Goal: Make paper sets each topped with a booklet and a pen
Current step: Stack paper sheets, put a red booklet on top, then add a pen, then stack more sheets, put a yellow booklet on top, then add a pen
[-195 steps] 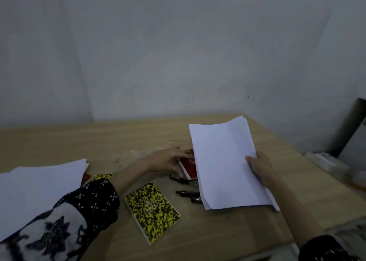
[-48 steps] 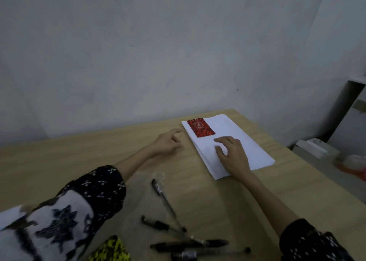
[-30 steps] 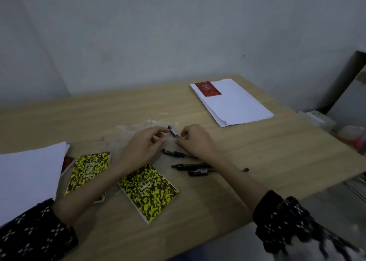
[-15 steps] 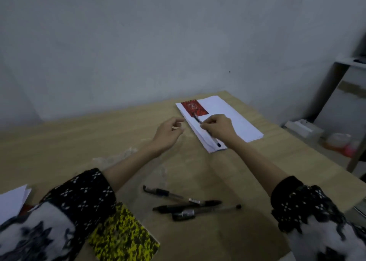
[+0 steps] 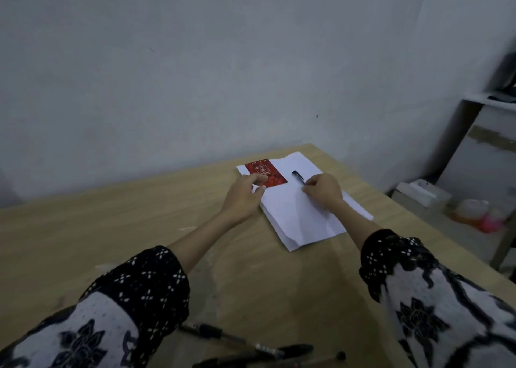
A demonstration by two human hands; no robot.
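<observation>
A stack of white paper (image 5: 296, 214) lies at the far right of the wooden table (image 5: 111, 228). A small red spiral booklet (image 5: 268, 173) sits on its far left corner. My left hand (image 5: 245, 197) rests at the paper's left edge, its fingertips touching the booklet. My right hand (image 5: 322, 188) is on the paper, fingers closed on the near end of a black pen (image 5: 298, 177), which lies on the sheet to the right of the booklet.
Several black pens (image 5: 251, 345) lie at the table's near edge between my sleeves. A grey wall stands behind the table. To the right, off the table, are a shelf unit (image 5: 485, 121), a white box (image 5: 421, 193) and orange and pink items (image 5: 480, 214).
My right hand picked a pen from the near group, carried it to the far paper stack and moved it from left of the booklet to its right. My left hand now touches the booklet.
</observation>
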